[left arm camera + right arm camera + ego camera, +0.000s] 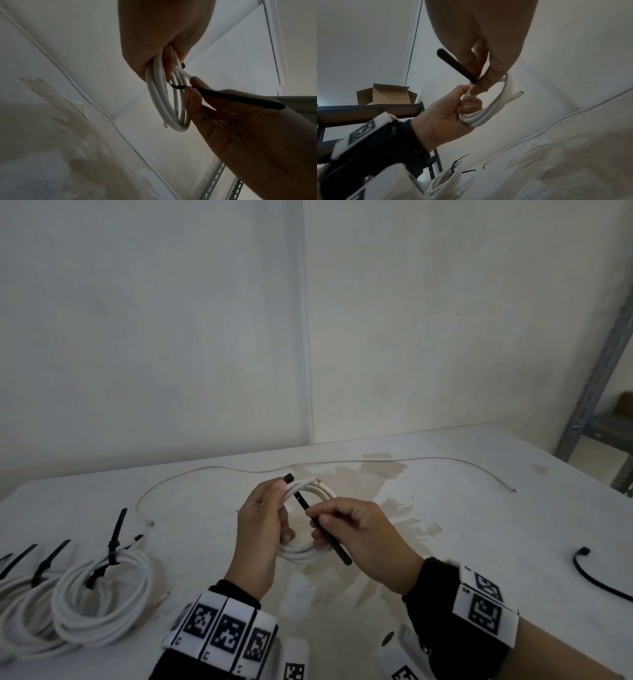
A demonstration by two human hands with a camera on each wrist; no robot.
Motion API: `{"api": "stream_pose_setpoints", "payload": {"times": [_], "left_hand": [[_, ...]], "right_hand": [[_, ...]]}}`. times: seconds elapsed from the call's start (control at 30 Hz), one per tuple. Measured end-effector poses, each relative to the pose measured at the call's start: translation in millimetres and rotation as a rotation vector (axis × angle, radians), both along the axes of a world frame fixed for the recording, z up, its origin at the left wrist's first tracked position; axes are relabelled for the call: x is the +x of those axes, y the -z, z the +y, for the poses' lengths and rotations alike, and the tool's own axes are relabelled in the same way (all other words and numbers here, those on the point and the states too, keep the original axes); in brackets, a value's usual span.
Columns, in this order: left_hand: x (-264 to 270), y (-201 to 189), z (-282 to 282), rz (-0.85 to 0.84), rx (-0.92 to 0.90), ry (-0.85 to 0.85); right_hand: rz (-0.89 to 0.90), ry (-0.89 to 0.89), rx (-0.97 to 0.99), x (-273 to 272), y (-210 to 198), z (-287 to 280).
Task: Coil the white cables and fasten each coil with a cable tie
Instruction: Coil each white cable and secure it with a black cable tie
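Note:
My left hand grips a small white cable coil held upright just above the table; the coil runs through its curled fingers, and the same coil shows in the right wrist view. A black cable tie crosses the coil's top, its head sticking out by my left fingertips. My right hand pinches the tie's strap between thumb and fingers, the tail pointing back toward me. The strap stands out dark under my right hand.
Tied white coils with black ties lie at the table's left. A long loose white cable snakes across the far side. A spare black tie lies at the right edge. A metal shelf stands beyond the table; a cardboard box sits on another shelf.

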State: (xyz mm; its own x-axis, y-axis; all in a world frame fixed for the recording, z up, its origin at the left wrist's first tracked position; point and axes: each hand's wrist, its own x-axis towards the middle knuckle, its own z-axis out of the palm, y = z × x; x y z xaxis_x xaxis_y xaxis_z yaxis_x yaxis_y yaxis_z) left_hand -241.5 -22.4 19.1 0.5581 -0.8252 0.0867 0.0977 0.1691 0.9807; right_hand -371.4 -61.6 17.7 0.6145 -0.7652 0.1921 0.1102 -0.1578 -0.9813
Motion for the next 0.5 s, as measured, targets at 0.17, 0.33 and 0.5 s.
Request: {"api": "stream_pose_setpoints", "payload": {"times": [0.17, 0.33, 0.5], "left_hand": [[2, 0, 3, 0.026, -0.006, 0.036], [-2, -2, 3, 0.048, -0.016, 0.062], [-7, -3, 4, 0.061, -0.011, 0.081]], "right_hand": [[-0.023, -0.074, -0.129, -5, -5, 2], [-0.03, 0.036, -0.234, 0, -13, 0], [-0.073, 0.104, -0.189, 4, -14, -2]]}}
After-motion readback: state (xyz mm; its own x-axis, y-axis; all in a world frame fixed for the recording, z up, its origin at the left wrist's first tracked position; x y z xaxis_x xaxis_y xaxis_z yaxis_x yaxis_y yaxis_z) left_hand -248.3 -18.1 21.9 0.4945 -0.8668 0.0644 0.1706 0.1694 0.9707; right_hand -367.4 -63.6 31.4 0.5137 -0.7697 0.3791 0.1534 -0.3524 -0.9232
